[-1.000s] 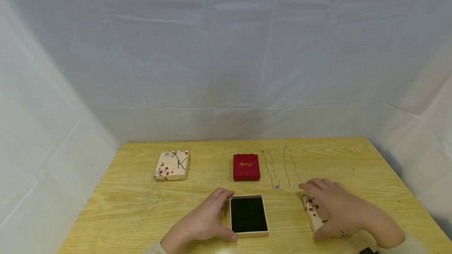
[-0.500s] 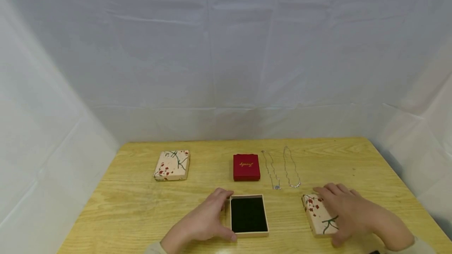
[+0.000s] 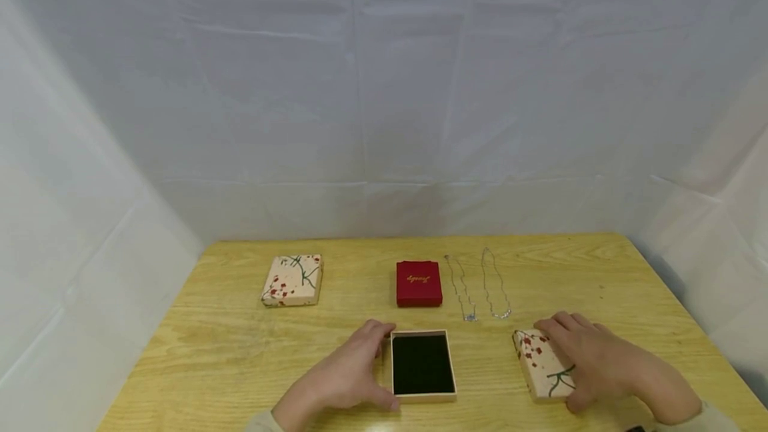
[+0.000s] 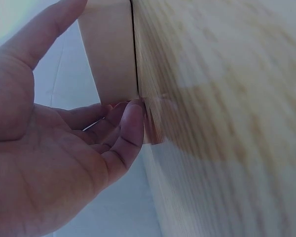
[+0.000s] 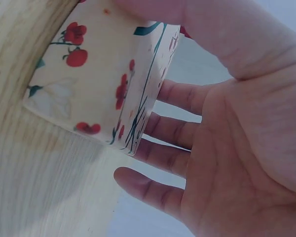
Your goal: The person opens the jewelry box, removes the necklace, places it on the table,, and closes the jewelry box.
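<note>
An open jewelry box base (image 3: 423, 399) with a pale rim and a dark pad (image 3: 423, 364) inside sits on the table. My left hand (image 3: 348, 371) spans its left side, thumb at the near corner, fingers at the far corner. In the left wrist view, those fingers (image 4: 126, 133) curl at the box's corner. Farther right lies a cream box lid (image 3: 540, 365) printed with red flowers and green stems. My right hand (image 3: 600, 362) rests along its right side, hiding that part. The right wrist view has its fingers (image 5: 170, 128) loosely extended beside the lid's flowered wall (image 5: 103, 74).
A matching flowered box (image 3: 293, 280) stands at the back left of the wooden table (image 3: 210, 352). A red jewelry box (image 3: 419, 284) with gold lettering is behind the open base. Two fine chain necklaces lie to its right, one with a blue pendant (image 3: 471, 317), the other with a silvery pendant (image 3: 501, 315).
My right hand has slid right across the lid, uncovering more of its top and the silvery necklace pendant. The lid has stayed in place, and my left hand has barely moved.
</note>
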Tool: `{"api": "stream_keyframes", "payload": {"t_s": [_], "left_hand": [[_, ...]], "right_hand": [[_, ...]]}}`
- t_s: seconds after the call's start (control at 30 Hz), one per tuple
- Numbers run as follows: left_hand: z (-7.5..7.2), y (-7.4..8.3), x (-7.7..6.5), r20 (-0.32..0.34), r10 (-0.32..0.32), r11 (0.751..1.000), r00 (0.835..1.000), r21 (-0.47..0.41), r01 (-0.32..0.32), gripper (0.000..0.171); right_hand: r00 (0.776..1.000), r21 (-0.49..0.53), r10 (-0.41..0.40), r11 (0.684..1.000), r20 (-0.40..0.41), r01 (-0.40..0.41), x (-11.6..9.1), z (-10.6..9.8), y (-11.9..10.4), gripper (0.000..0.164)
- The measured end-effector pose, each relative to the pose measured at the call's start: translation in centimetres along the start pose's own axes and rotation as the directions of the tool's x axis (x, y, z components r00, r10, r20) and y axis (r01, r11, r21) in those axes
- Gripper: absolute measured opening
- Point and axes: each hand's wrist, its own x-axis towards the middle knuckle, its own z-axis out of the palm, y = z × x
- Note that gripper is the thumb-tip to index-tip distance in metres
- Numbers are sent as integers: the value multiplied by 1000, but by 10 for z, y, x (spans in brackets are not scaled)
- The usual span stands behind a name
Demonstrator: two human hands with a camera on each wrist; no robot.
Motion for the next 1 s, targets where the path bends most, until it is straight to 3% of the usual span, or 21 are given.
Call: {"api": "stream_keyframes", "payload": {"t_s": [0.2,0.4,1.0], "left_hand": [[0,0,-1,-7,7,1000,1000,6,-7,116],[0,0,-1,-15,10,1000,1000,16,-10,115],[0,1,-1,-12,11,1000,1000,8,-11,115]], "right_hand": [[1000,-1,-26,1000,-17,26,1,1,1,105],[993,-51,-70,997,-92,65,5,1,-6,106],[971,-71,-132,990,-202,120,35,-12,-54,107]]}}
